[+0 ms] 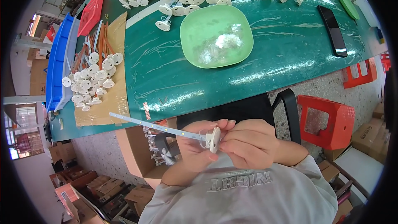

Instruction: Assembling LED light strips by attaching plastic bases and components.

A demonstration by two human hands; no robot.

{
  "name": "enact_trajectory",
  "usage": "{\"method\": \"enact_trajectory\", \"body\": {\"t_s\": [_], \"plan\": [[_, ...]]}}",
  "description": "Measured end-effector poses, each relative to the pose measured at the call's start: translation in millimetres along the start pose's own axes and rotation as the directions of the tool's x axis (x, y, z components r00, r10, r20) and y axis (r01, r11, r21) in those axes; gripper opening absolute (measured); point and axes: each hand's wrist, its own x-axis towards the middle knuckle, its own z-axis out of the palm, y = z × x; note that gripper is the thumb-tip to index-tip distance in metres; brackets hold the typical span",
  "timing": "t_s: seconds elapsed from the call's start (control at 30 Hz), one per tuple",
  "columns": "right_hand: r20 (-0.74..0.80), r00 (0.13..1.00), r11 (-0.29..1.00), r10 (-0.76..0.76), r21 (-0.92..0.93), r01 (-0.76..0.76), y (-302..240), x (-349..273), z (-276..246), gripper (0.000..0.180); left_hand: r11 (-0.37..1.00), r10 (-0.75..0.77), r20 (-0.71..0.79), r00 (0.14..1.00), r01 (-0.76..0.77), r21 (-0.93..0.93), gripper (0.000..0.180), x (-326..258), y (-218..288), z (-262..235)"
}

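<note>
The left hand [194, 153] is pinching a white round base [214, 140]; its light strip [145, 123] is pointing left, near the green table [157, 74]. The right hand [253, 143] is bending its fingers at the base; whether they are pinching, I cannot tell.

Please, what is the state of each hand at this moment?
Left hand: closed on the white disc of the LED strip.
Right hand: curled against the disc; whether it pinches anything cannot be told.
</note>
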Motion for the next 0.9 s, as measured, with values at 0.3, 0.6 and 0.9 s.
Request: {"method": "enact_trajectory", "body": {"t_s": [0.3, 0.6, 0.9], "plan": [[0.023, 1.0, 1.0, -0.009, -0.025, 0.009, 2, -3, -1, 0.02, 0.978, -0.09, 0.075, 0.993, 0.074, 0.193, 0.068, 3, 8, -8], [-0.102, 0.987, 0.992, -0.125, -0.044, 0.121, -6, -2, 5, 0.02, 0.993, 0.036, 0.145, 0.989, -0.019, -0.116, 0.063, 2, 1, 2], [-0.074, 0.987, 0.976, -0.145, -0.177, 0.13, -7, 4, 8, 0.015, 0.998, 0.048, 0.153, 0.987, -0.04, -0.051, 0.059, 7, 3, -1]]}}
